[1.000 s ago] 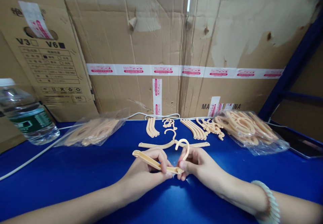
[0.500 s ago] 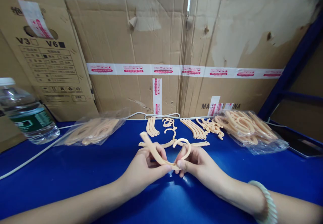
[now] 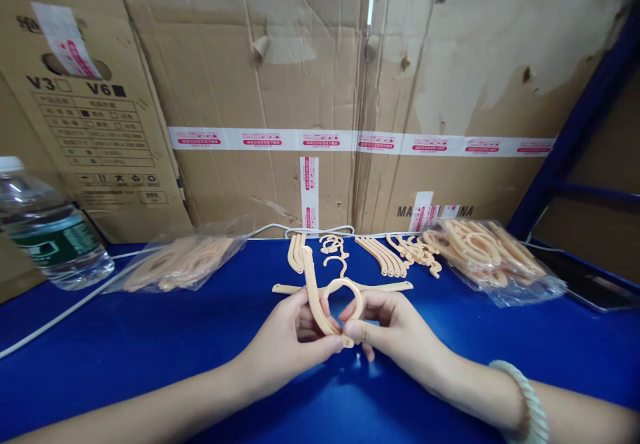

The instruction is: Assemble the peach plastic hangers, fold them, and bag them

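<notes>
My left hand (image 3: 295, 337) pinches a peach plastic hanger arm (image 3: 311, 284) that points up and away from me. My right hand (image 3: 395, 327) pinches a peach plastic hook (image 3: 345, 291) whose loop stands above the fingers. The two pieces meet between my thumbs, just above the blue table (image 3: 150, 337). An assembled small hanger (image 3: 390, 286) lies flat on the table right behind my hands.
Rows of loose peach arms (image 3: 295, 251), hooks (image 3: 333, 244) and more arms (image 3: 387, 257) lie at the back. Clear bags of parts (image 3: 180, 261) (image 3: 490, 251) sit left and right. A water bottle (image 3: 45, 231) stands far left, a white cable (image 3: 60, 314) runs along, cardboard boxes (image 3: 300, 84) behind.
The hanger arm in my left hand has swung from lying nearly flat and pointing left to standing almost upright. The hook in my right hand shifted slightly left toward it.
</notes>
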